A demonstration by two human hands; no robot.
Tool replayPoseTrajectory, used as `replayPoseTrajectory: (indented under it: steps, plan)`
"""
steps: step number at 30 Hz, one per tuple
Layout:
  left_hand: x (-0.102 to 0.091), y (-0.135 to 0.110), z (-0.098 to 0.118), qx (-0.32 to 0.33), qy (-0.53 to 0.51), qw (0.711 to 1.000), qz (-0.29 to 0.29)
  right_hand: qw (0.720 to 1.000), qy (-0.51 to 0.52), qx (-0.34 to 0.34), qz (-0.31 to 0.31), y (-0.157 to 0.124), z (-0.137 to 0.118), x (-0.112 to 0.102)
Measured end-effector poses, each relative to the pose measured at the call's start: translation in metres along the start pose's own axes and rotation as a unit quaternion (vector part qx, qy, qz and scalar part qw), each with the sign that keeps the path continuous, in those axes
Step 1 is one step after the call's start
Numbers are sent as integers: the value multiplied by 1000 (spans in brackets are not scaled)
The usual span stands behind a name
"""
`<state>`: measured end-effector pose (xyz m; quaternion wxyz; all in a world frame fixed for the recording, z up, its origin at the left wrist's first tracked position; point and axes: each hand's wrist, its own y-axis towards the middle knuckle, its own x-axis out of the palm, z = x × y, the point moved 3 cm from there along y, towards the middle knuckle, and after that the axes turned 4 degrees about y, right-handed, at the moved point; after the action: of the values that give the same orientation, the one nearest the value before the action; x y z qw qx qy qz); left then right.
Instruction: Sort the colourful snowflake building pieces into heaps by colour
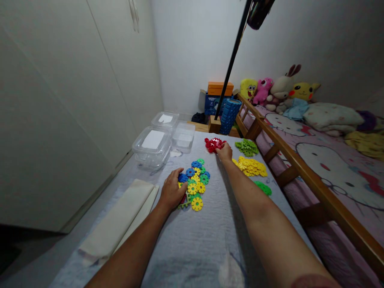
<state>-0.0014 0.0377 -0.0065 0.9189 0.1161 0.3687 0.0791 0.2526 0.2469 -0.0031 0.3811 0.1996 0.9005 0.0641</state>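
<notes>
My left hand (173, 189) rests at the left side of a mixed heap of notched plastic discs (195, 185) in blue, yellow and green, with a little red by the fingers. Its fingers are spread over the heap's edge. Farther out, my right hand (225, 153) reaches to a pile of red plastic pieces (214, 145), its fingertips together at the near right edge; what lies between them is hidden. Right of that arm are a light green pile (246, 147), a yellow pile (250, 166) and a green pile (263, 187), the last two partly behind the forearm.
Clear plastic containers (152, 146) stand at the back left of the cloth-covered table (192, 248). A folded cream cloth (120, 224) lies along the left. The wooden bed rail (282, 160) borders the right side; a black pole (232, 60) rises beyond the far edge.
</notes>
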Motion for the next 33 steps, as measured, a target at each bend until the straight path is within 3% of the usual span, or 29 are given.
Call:
replayPoseTrajectory:
  steps: [5, 10, 21, 28, 33]
  plan:
    - [0, 0, -1, 5, -6, 1000, 6, 999, 21, -23, 13, -10, 4, -4]
    - [0, 0, -1, 7, -4, 1000, 0, 998, 31, 19, 45, -17, 3, -9]
    - [-3, 0, 4, 4, 0, 1000, 4, 997, -15, 76, -29, -5, -9, 5]
    - [-2, 0, 3, -1, -3, 1000, 0, 998, 37, 48, 7, 0, -13, 13]
    - [-1, 0, 2, 0, -6, 1000, -1, 997, -7, 72, -24, -1, -17, 12]
